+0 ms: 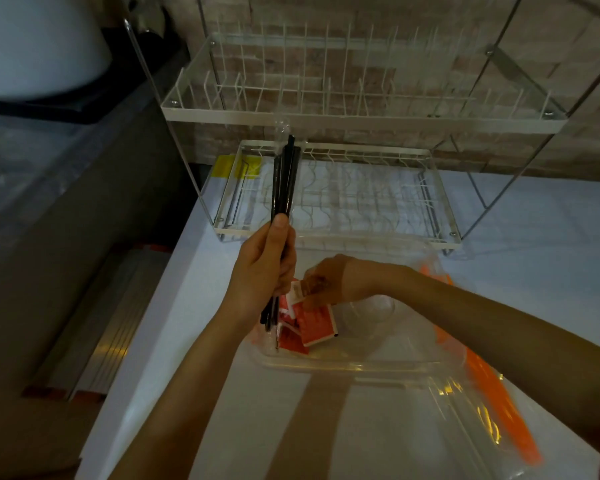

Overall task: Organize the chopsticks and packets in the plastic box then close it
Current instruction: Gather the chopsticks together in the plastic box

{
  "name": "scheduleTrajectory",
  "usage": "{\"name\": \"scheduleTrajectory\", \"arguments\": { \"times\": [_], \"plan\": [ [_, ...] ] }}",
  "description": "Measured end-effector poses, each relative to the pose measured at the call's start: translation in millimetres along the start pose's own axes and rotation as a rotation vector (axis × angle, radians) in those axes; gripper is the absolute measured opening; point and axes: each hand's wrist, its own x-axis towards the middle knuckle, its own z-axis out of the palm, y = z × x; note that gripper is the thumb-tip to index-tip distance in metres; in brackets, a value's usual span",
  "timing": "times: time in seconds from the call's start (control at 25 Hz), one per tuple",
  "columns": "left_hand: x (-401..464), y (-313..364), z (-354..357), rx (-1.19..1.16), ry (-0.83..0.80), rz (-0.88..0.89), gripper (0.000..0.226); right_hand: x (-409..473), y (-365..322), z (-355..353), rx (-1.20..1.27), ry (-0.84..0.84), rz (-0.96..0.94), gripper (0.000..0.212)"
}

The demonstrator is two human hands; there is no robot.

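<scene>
My left hand (264,268) grips a bundle of black chopsticks (284,181) in clear wrapping, held nearly upright above the left end of the clear plastic box (361,367). Several red and white packets (305,327) lie in the box's left part. My right hand (329,282) reaches into the box from the right and pinches a small brownish packet (314,284) just above the red ones. The box's clear lid (465,410) lies open at the lower right.
A two-tier white wire dish rack (343,199) stands right behind the box on the white counter (229,410). Orange plastic pieces (499,410) lie along the box's right side. The counter's left edge drops off to a darker area.
</scene>
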Motion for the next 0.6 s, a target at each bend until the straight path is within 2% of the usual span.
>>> {"name": "scheduleTrajectory", "arguments": {
  "times": [0.2, 0.32, 0.44, 0.52, 0.6],
  "plan": [
    [-0.8, -0.7, 0.2, -0.006, -0.01, 0.015, 0.038, 6.6, -2.8, 14.0, 0.038, 0.02, 0.14, 0.043],
    [-0.7, -1.4, 0.0, 0.007, -0.002, 0.022, 0.039, 6.7, -5.6, 18.4, -0.076, 0.052, 0.196, 0.054],
    [-0.6, -0.9, 0.6, 0.012, 0.001, 0.015, 0.039, -5.8, -9.5, 18.1, -0.299, 0.124, 0.192, 0.059],
    [-0.6, -1.2, 0.6, 0.005, 0.0, 0.018, 0.039, -15.3, -11.5, 18.7, -0.469, 0.281, 0.079, 0.053],
    [-0.8, -1.2, 0.6, 0.01, 0.006, 0.02, 0.04, -20.7, -16.2, 21.7, -0.501, 0.343, -0.188, 0.045]
  ]
}}
